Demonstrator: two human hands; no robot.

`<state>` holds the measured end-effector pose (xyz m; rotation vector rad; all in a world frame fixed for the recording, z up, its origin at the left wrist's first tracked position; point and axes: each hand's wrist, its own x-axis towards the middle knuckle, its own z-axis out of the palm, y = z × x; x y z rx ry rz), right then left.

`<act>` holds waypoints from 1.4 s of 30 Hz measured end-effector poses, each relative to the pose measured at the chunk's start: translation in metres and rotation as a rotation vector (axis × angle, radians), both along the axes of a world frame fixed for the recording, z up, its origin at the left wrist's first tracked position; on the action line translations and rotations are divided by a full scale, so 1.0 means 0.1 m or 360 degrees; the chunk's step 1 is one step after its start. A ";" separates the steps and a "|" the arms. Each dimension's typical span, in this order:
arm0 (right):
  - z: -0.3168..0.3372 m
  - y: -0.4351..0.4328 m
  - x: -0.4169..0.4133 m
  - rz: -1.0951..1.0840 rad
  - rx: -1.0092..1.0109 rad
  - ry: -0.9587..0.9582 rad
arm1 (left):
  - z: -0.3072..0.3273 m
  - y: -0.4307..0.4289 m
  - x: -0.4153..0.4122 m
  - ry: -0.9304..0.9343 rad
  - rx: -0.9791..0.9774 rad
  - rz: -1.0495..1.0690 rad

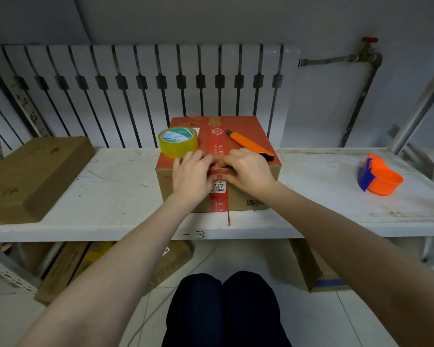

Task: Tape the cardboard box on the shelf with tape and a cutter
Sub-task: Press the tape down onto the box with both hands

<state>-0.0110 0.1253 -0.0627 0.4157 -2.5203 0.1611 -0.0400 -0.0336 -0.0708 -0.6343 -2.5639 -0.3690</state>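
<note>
My left hand (pixel 189 171) and right hand (pixel 246 169) press flat, grasping nothing, on the front top edge of the cardboard box (pixel 251 196) at frame centre on the shelf (pixel 105 186). I should rub the tape outward firmly; roll (pixel 178 142) and cutter (pixel 249 146) lie on top.

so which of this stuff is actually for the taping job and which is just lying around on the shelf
For the job:
- cardboard box, under both hands
- tape roll, on the box top
- orange cutter, on the box top
- left hand and right hand, pressing at the box's front edge

Lying about:
- flat brown box, left
- orange and blue holder, right
</note>
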 end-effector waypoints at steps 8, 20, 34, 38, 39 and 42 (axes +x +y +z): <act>-0.02 0.06 -0.01 -0.0040 -0.0246 -0.0093 | -0.01 -0.03 -0.01 0.0090 -0.0089 0.0010; -0.15 0.11 -0.05 -0.0005 0.0098 -0.0009 | -0.08 -0.10 -0.04 0.0171 -0.0198 -0.0088; -0.12 0.10 -0.05 -0.0054 0.0206 -0.0002 | -0.10 -0.09 -0.07 0.0255 -0.0289 -0.0115; -0.07 0.00 -0.04 -0.0181 0.0140 0.0039 | -0.11 -0.13 -0.06 0.0270 -0.0397 -0.0137; -0.06 -0.05 -0.05 -0.0234 0.0126 0.0057 | -0.11 -0.15 -0.06 0.0265 -0.0418 -0.0146; -0.06 -0.18 -0.09 -0.0342 0.0159 0.0076 | -0.09 -0.21 -0.07 0.0249 -0.0466 -0.0178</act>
